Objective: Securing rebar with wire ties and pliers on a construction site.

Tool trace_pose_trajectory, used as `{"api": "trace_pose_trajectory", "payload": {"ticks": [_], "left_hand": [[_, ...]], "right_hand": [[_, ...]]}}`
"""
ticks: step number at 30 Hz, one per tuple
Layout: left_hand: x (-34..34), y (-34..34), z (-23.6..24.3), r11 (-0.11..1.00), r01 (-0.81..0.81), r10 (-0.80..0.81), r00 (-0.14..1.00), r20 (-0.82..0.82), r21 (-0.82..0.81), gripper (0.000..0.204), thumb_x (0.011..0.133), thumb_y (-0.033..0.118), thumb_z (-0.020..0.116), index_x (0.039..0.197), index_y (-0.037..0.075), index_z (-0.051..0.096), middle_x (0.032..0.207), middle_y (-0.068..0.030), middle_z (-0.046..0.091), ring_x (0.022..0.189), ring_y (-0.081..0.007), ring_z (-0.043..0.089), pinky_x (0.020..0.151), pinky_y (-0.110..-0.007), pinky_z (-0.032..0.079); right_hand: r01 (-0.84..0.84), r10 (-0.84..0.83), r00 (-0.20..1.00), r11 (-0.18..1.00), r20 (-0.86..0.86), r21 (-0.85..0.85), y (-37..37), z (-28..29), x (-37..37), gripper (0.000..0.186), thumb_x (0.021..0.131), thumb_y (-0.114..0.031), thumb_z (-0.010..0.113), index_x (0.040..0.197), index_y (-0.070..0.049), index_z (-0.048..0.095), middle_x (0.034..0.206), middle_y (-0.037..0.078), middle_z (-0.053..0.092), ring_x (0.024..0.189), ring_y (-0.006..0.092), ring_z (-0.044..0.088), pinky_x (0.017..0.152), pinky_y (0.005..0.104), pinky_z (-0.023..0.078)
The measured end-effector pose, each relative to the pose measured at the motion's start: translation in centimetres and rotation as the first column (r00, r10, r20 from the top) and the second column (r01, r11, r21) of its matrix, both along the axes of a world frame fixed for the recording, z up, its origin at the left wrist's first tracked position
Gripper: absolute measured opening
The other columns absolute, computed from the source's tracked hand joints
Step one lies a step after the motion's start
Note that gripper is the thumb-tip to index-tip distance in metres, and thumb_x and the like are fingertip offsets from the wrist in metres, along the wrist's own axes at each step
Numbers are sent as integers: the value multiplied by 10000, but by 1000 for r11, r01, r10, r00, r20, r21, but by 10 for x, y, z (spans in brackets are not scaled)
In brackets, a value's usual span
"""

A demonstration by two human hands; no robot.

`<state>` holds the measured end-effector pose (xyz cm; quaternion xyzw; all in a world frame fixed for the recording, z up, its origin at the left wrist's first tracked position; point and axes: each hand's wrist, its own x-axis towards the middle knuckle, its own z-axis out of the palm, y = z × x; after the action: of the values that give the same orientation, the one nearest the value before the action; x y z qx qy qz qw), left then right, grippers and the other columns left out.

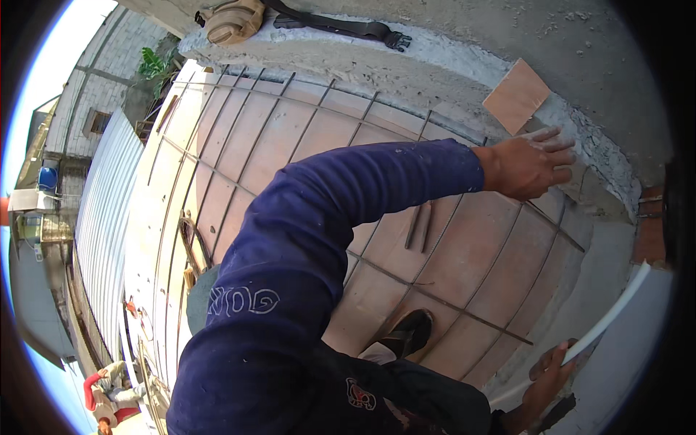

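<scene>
The right hand [545,380] was closed around a white pipe [615,319]. The pipe bent up from that hand toward the wall on the right side, and its other part ran down on the near side of the hand. The left hand [528,165] held nothing. Its fingers were open and spread, right by the rough stone ledge [435,61]. I could not tell if it was touching the ledge or just over it. A flat tan square [516,96] lay on the ledge just beside the left hand.

Farther out, thin metal bars [413,284] crossed over pink boards [471,239]. A foot in a dark sandal [412,330] was down on them.

My guess was that this step was about handling the pipe, with the left arm stretched out for balance or for the square. The next move seemed to need a firm right grip, a safe place for the left hand and careful feet among the bars.
</scene>
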<state>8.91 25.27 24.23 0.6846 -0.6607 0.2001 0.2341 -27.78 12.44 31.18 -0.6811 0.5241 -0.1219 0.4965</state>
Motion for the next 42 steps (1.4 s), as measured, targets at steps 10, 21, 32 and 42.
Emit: {"api": "trace_pose_trajectory", "payload": {"ticks": [10,21,32,42], "left_hand": [[-166,439,-72,569,-224,754,527,-393,791,110,845,102,629,924,34,595,890,-149,628,889,-348,655,804,-472,512],[-398,498,-172,-7,-614,393,-728,-562,790,192,785,151,699,893,-1,650,866,-234,692,828,-387,682,753,-440,520],[-381,482,-211,77,-673,333,-678,-655,736,228,865,176,675,1011,0,680,974,-242,699,939,-392,678,857,-460,509],[-386,482,-209,132,-604,474,-658,-585,786,266,890,274,603,933,30,700,918,-221,695,868,-393,664,794,-486,504]], "right_hand": [[-131,129,775,990,-619,42,26,-235,-81,594,998,-414,533,1350,58,456,949,230,592,609,269,596,523,432,526],[-882,852,-239,11,-466,472,9,-189,134,511,980,-396,598,1242,42,584,1139,243,642,969,328,630,875,454,480],[-995,920,-22,19,-390,102,76,-320,262,771,909,-553,659,1294,91,481,1088,228,601,1010,358,595,836,433,514],[-984,808,90,-20,-583,-180,90,-375,252,900,877,-438,715,1433,142,311,1420,287,427,1288,411,456,1106,452,387]]}}
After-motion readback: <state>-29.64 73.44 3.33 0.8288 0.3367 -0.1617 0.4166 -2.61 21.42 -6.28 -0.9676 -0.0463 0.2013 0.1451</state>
